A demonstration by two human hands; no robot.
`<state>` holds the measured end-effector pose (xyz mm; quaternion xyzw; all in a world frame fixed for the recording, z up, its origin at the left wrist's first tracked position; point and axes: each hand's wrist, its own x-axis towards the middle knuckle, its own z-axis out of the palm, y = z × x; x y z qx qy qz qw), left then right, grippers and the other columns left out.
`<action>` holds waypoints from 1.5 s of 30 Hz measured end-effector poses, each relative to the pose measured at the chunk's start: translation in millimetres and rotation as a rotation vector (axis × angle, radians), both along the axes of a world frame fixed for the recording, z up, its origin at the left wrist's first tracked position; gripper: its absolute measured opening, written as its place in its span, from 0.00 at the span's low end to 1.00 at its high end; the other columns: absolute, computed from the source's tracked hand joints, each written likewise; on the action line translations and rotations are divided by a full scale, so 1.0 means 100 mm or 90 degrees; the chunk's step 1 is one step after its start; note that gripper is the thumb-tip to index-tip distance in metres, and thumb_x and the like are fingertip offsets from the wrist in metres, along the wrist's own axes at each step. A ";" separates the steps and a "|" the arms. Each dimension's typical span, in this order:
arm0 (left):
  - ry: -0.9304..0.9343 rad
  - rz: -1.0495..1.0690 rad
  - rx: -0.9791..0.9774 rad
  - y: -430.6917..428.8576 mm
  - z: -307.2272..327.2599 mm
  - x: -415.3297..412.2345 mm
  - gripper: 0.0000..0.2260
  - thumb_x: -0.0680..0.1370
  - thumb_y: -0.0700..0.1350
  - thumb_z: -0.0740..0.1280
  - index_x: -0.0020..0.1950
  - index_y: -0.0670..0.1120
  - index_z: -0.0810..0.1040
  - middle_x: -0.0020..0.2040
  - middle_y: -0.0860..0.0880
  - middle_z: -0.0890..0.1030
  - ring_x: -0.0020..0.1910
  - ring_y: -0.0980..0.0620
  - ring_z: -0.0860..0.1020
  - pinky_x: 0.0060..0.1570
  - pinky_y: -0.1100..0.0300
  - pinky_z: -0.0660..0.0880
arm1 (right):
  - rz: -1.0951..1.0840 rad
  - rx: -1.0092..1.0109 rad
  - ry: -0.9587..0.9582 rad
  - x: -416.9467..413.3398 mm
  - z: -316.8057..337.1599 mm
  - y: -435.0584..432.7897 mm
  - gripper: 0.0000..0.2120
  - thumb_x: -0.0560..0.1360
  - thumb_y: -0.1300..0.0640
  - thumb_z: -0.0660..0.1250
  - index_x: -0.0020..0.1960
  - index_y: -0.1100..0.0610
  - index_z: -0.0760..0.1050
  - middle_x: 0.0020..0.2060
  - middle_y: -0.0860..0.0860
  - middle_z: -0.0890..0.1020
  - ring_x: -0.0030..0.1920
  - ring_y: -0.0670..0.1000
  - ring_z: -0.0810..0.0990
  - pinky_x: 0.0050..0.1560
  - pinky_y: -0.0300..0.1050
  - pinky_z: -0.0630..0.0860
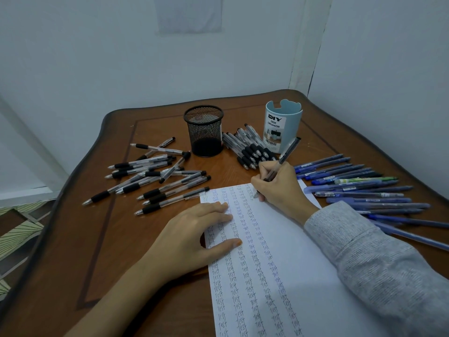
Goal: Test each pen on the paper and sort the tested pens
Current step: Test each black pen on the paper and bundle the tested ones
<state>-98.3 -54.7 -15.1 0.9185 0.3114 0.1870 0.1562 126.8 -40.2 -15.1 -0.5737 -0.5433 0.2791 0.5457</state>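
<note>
While the left hand (194, 235) lies flat, fingers straight, on the paper (291, 239), the right hand (279, 188) curls its fingers round a pen (289, 150), tip touching the sheet.

Single head-worn view, wide-angle, from above the near edge of the bench (73, 263), facing forward and down toward its far right corner and the walls (97, 57); the paper (291, 251) lies close below the lens.

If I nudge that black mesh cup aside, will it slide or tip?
Probably light: the black mesh cup looks like thin wire mesh and appears empty. Likely to slide on the polished table, though a high push may tip it.
</note>
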 end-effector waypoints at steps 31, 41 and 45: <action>0.004 0.000 0.004 0.00 0.01 0.00 0.28 0.72 0.71 0.59 0.64 0.55 0.77 0.67 0.60 0.74 0.65 0.68 0.66 0.62 0.70 0.62 | 0.078 -0.061 0.166 0.00 0.07 -0.02 0.13 0.81 0.48 0.58 0.48 0.58 0.67 0.21 0.52 0.70 0.19 0.47 0.64 0.18 0.35 0.61; 0.004 -0.004 0.008 0.00 0.00 0.00 0.29 0.72 0.71 0.58 0.64 0.55 0.77 0.67 0.60 0.74 0.66 0.69 0.65 0.62 0.71 0.62 | 0.070 -0.120 0.159 -0.02 0.13 -0.06 0.33 0.71 0.32 0.44 0.55 0.56 0.73 0.19 0.50 0.68 0.17 0.45 0.62 0.19 0.33 0.58; 0.005 -0.005 0.008 0.00 0.01 0.00 0.28 0.72 0.71 0.58 0.64 0.55 0.77 0.67 0.60 0.73 0.66 0.69 0.66 0.62 0.70 0.62 | 0.086 -0.107 0.147 0.00 0.13 -0.05 0.35 0.72 0.33 0.44 0.50 0.61 0.74 0.18 0.51 0.67 0.16 0.45 0.61 0.19 0.33 0.59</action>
